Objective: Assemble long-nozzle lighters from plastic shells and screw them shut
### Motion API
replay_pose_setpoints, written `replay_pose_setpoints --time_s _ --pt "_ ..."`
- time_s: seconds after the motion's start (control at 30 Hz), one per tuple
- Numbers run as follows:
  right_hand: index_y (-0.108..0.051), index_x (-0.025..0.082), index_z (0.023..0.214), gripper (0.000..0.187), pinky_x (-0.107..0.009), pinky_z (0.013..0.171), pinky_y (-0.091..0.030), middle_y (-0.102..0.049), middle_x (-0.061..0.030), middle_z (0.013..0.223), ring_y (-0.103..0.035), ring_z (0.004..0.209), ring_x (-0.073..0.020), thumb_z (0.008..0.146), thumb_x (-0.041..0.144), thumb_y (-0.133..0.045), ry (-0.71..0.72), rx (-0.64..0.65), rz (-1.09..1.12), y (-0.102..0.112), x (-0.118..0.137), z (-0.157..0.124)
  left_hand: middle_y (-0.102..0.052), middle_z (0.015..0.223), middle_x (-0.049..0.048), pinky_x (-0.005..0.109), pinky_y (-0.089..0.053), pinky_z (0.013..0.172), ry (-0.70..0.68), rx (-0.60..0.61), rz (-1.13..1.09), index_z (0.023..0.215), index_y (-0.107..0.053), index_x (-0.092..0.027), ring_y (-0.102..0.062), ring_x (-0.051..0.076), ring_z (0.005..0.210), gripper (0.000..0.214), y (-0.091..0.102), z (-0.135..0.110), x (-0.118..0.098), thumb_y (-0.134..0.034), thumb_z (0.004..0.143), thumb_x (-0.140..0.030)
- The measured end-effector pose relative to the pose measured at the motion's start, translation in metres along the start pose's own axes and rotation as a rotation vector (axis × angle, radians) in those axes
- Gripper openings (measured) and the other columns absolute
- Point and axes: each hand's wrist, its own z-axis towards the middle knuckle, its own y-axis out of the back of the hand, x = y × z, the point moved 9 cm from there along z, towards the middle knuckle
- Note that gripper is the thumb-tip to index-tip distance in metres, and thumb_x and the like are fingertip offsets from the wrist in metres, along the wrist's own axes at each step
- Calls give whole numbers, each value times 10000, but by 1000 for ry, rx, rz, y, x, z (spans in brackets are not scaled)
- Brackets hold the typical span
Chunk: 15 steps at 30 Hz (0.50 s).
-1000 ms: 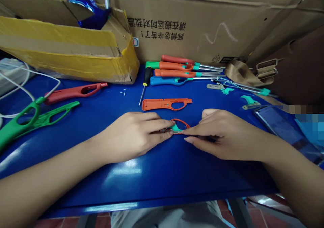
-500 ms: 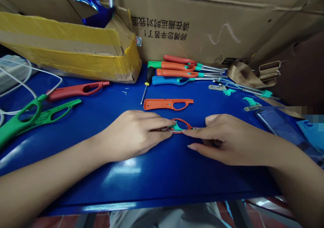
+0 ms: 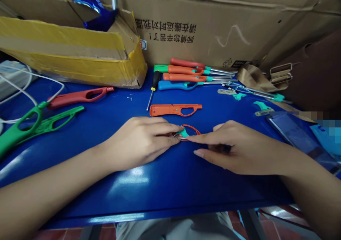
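Note:
An orange lighter half-shell [image 3: 195,127] lies on the blue table between my hands, with a teal trigger [image 3: 183,132] inside its loop. My left hand [image 3: 144,138] covers its handle end, fingers closed over it, so that end is hidden. The index finger of my right hand [image 3: 234,146] stretches to the metal part beside the trigger and touches it. My right thumb stays apart from that finger, and the other fingers curl under. A matching empty orange half-shell [image 3: 162,110] lies just beyond my hands. Nearby is a black-handled screwdriver [image 3: 152,89].
Several assembled lighters [image 3: 183,77] lie by the cardboard wall [image 3: 207,27]. Small screws [image 3: 129,98] sit left of the screwdriver. Green shells [image 3: 23,131] and a red shell [image 3: 80,97] are at left, near white cables [image 3: 26,87]. At right is a phone [image 3: 293,133].
My right index finger has shifted slightly left along the lighter, toward the trigger. My left hand keeps its place on the handle end. The whole view has moved a little.

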Motion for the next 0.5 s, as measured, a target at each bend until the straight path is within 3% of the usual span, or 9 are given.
replay_pose_setpoints --time_s 0.2,0.37,0.5 --pt "-767 262 1136 251 -310 615 -314 -701 33 659 -567 607 -139 1025 360 -565 52 23 -116 -11 3 0 -768 1224 76 343 -659 864 -3 -46 -9 1085 -755 -159 -772 240 1029 215 2 -5 1 -554 1015 -191" --pt "-719 270 1272 304 -314 631 -312 -696 46 643 -544 585 -139 1039 359 -547 77 -51 -125 -7 3 -1 -772 1212 75 363 -662 852 -6 -32 11 1074 -768 -152 -773 249 1014 213 0 -3 2 -569 1011 -194" --pt "-715 281 1275 309 -316 642 -316 -742 31 721 -573 619 -146 1045 369 -528 63 -2 -170 -10 1 0 -767 1225 68 374 -658 867 -8 -14 13 1085 -774 -155 -765 248 1027 216 -2 -1 1 -576 1012 -200"
